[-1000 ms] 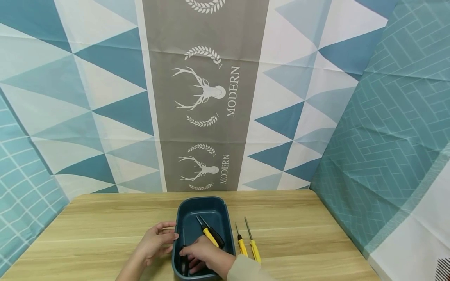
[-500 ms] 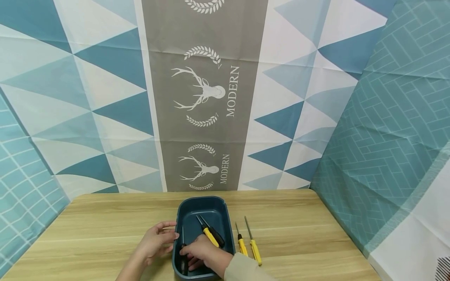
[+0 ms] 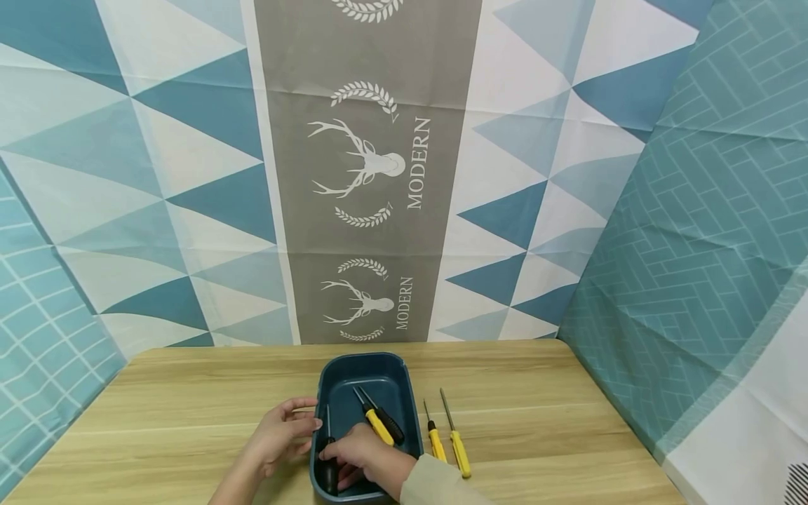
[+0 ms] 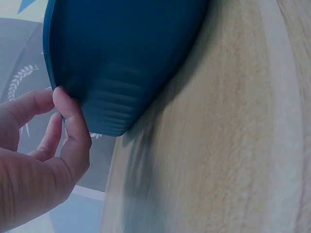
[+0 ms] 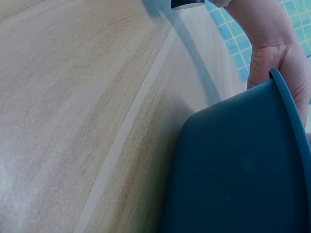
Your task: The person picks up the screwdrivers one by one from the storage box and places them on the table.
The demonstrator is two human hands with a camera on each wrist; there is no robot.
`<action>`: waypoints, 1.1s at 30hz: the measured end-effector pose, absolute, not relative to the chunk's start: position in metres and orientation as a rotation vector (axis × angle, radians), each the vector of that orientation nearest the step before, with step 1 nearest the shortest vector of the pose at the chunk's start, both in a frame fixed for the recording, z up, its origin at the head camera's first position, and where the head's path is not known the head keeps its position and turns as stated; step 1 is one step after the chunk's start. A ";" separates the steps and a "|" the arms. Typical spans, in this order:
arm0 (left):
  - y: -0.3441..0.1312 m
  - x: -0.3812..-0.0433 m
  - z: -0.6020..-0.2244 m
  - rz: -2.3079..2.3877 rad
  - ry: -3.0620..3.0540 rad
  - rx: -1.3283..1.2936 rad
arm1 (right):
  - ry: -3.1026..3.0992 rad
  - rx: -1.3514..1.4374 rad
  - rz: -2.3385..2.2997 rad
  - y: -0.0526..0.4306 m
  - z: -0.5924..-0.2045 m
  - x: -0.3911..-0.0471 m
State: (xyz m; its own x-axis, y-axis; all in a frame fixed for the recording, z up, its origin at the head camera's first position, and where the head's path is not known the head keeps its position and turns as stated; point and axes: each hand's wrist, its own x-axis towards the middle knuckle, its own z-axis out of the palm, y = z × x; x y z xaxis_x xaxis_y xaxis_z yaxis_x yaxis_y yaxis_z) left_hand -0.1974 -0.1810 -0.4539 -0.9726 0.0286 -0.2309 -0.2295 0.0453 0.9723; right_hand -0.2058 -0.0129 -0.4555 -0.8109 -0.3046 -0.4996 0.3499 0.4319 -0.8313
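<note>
In the head view a deep blue box [image 3: 409, 400] stands on the table. My left hand [image 3: 278, 436] is at its left side; in the left wrist view the fingers [image 4: 73, 119] pinch the rim. My right hand [image 3: 366, 452] reaches into the box and holds a black-handled screwdriver [image 3: 331, 477] along the left wall, its thin shaft pointing away from me. Palm and sleeve partly cover the near end of the box. Beyond the right hand, a yellow-and-black screwdriver [image 3: 379, 425] and a black-handled one [image 3: 390, 425] lie side by side in the box.
Right of the box, two yellow-handled screwdrivers [image 3: 435, 442] lie on the wooden table [image 3: 536, 421]. Patterned cloth [image 3: 360, 210] hangs behind and on both sides. In the right wrist view, the outer wall of the box fills the lower right, with a bare wrist [image 5: 267, 43] beyond it.
The right hand has shifted slightly left with the screwdriver's handle. The screwdriver's thin shaft, hard to see a second ago, now shows along the left wall. The left hand stays in place.
</note>
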 end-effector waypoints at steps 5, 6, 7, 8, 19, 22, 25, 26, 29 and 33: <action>-0.181 -0.196 -0.453 2.042 2.118 -0.190 | 2.045 0.034 -1.403 -0.011 -0.453 -0.206; -0.181 -0.196 -0.452 2.043 2.116 -0.188 | 2.033 0.032 -1.400 -0.011 -0.452 -0.206; -0.181 -0.196 -0.452 2.042 2.115 -0.186 | 2.020 0.028 -1.399 -0.010 -0.452 -0.206; -0.181 -0.196 -0.452 2.041 2.113 -0.185 | 2.003 0.033 -1.398 -0.010 -0.452 -0.207; -0.180 -0.195 -0.450 2.037 2.113 -0.190 | 1.990 -0.001 -1.407 -0.005 -0.456 -0.208; -0.181 -0.195 -0.450 2.036 2.118 -0.191 | 2.008 -0.001 -1.407 -0.004 -0.456 -0.208; -0.181 -0.195 -0.451 2.034 2.121 -0.194 | 2.023 0.002 -1.404 -0.003 -0.456 -0.208; -0.181 -0.195 -0.451 2.032 2.122 -0.194 | 2.029 0.002 -1.404 -0.003 -0.455 -0.207; -0.182 -0.196 -0.453 2.030 2.124 -0.196 | 2.046 0.008 -1.411 -0.002 -0.453 -0.207; -0.183 -0.197 -0.455 2.030 2.131 -0.194 | 2.063 0.008 -1.417 -0.001 -0.451 -0.207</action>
State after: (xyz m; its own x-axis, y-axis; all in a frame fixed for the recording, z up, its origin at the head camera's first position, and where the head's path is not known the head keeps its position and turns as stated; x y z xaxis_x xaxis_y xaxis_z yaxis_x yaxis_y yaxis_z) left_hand -0.1973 -0.1829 -0.4548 -0.9730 0.0375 -0.2277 -0.2256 0.0528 0.9728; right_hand -0.2074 -0.0006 -0.4505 -0.8025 -0.3331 -0.4949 0.3423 0.4224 -0.8393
